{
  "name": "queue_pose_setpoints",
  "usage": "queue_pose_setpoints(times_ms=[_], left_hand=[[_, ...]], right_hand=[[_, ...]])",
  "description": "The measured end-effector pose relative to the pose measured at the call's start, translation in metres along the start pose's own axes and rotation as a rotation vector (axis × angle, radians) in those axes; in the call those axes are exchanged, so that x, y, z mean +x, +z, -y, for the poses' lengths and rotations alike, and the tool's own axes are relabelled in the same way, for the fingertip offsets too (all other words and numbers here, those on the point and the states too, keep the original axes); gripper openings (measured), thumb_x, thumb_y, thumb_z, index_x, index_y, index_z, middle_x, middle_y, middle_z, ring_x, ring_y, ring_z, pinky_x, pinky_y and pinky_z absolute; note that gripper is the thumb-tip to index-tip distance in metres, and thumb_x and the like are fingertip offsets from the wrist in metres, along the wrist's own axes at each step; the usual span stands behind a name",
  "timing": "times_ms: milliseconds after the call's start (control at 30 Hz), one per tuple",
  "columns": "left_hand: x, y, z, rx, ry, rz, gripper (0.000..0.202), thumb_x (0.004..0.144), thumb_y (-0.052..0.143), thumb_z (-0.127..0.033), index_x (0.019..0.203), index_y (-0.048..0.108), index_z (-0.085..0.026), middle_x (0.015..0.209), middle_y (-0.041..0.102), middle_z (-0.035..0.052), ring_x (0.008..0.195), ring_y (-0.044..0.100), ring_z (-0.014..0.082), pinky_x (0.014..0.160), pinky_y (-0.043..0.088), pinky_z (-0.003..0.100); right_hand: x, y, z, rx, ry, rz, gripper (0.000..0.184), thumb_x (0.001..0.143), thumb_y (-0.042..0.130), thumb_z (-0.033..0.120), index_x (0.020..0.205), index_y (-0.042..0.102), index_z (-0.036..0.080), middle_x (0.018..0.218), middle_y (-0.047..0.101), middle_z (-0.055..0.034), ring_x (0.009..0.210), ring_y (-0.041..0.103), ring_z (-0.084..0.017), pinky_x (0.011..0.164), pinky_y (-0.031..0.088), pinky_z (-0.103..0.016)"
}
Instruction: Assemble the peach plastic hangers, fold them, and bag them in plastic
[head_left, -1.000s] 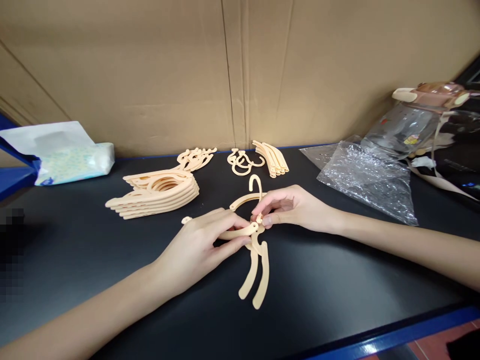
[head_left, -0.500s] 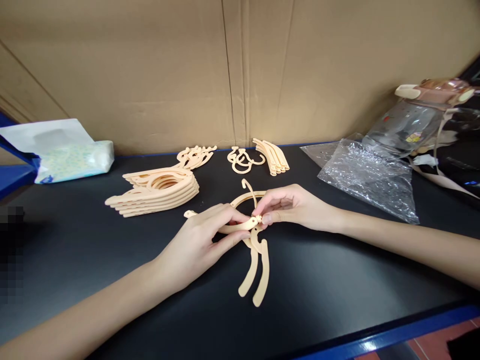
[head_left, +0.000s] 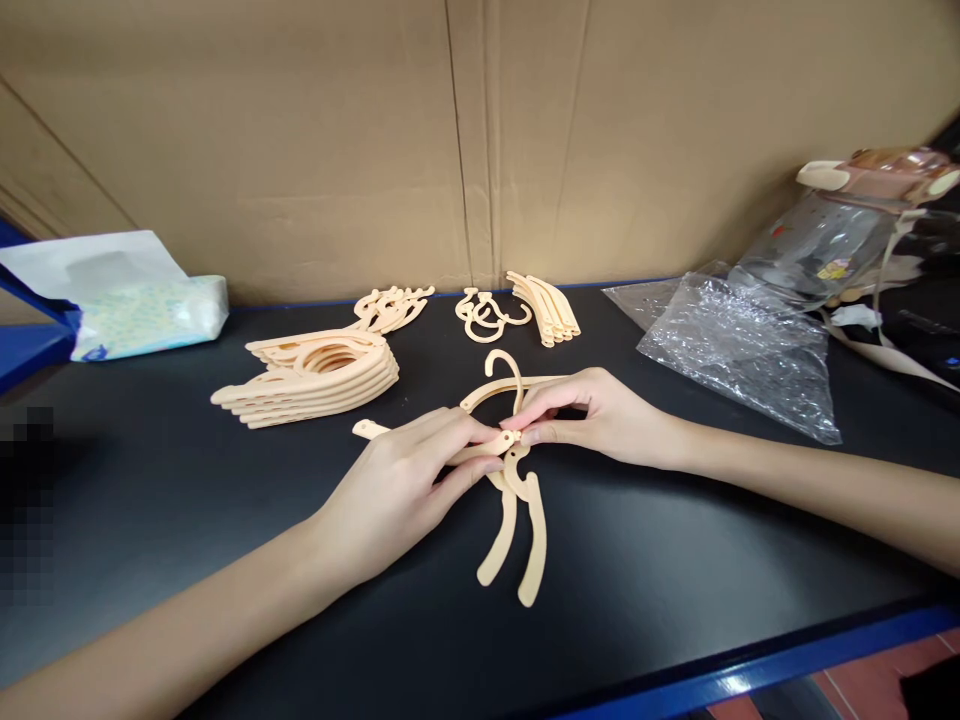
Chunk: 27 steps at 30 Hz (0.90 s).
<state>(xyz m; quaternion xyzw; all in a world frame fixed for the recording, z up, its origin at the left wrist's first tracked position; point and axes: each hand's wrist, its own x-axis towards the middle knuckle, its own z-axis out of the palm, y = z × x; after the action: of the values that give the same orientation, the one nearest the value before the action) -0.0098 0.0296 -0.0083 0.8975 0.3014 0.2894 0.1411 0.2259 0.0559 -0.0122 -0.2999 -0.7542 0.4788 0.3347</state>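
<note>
My left hand (head_left: 412,470) is closed around a beige curved hanger arm (head_left: 478,450), whose holed end points right. With thumb and fingers, my right hand (head_left: 589,420) pinches the base of a beige hanger hook (head_left: 516,376). The hook's base meets the arm's end between my fingertips; whether they are joined I cannot tell. Beneath both hands lie more beige hanger pieces: one curved strip (head_left: 499,545), a second strip (head_left: 534,550) with a notched top, and a curved bar (head_left: 495,390) behind the hook.
A stack of beige hanger parts (head_left: 322,385) lies left, with smaller pieces (head_left: 394,308) behind it. Loose hooks (head_left: 486,318) and stacked arms (head_left: 546,308) are at the back. Wipes pack (head_left: 154,310) stands left; plastic bags (head_left: 739,350) and a bottle (head_left: 825,245) are right.
The hook has turned so its curve now shows more broadly, opening left. My hands stay nearly in place, still gripping the same parts. The notched strip below has shifted slightly right.
</note>
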Motion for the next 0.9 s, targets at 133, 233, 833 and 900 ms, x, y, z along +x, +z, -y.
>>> queue_pose_setpoints(times_ms=[133, 233, 833, 900], left_hand=[[0.0004, 0.0, -0.0009, 0.019, 0.019, -0.005, 0.011, 0.097, 0.056, -0.02, 0.105, 0.064, -0.02, 0.09, 0.068, -0.0014, 0.077, 0.066, 0.0111, 0.068, 0.049, 0.02], [0.001, -0.0003, -0.0003, 0.023, 0.012, -0.011, 0.01, 0.097, 0.056, -0.019, 0.103, 0.064, -0.02, 0.089, 0.068, -0.001, 0.077, 0.066, 0.0112, 0.069, 0.05, 0.02], [0.005, -0.0019, 0.0022, -0.108, -0.022, -0.036, 0.01, 0.095, 0.059, -0.017, 0.102, 0.066, -0.02, 0.088, 0.069, -0.0012, 0.074, 0.068, 0.0103, 0.068, 0.052, 0.019], [0.0043, -0.0016, 0.0018, -0.083, -0.003, -0.035, 0.011, 0.096, 0.057, -0.018, 0.102, 0.066, -0.019, 0.088, 0.069, -0.0005, 0.075, 0.067, 0.011, 0.068, 0.052, 0.02]], right_hand=[[-0.0006, -0.0001, -0.0002, -0.032, -0.063, 0.003, 0.014, 0.085, 0.071, 0.023, 0.097, 0.078, 0.022, 0.093, 0.076, -0.0008, 0.087, 0.071, -0.016, 0.081, 0.056, -0.03], [-0.0014, 0.0001, 0.0, -0.073, -0.095, 0.008, 0.015, 0.085, 0.071, 0.021, 0.099, 0.078, 0.022, 0.091, 0.075, -0.0012, 0.086, 0.071, -0.016, 0.079, 0.056, -0.03], [0.001, 0.0008, 0.0005, 0.164, 0.057, -0.017, 0.012, 0.081, 0.075, 0.027, 0.089, 0.074, 0.018, 0.086, 0.075, -0.0005, 0.082, 0.071, -0.014, 0.079, 0.055, -0.028], [0.0002, 0.0002, 0.0005, 0.103, 0.047, -0.003, 0.013, 0.083, 0.073, 0.028, 0.091, 0.074, 0.018, 0.088, 0.076, -0.0006, 0.083, 0.07, -0.015, 0.078, 0.054, -0.028]])
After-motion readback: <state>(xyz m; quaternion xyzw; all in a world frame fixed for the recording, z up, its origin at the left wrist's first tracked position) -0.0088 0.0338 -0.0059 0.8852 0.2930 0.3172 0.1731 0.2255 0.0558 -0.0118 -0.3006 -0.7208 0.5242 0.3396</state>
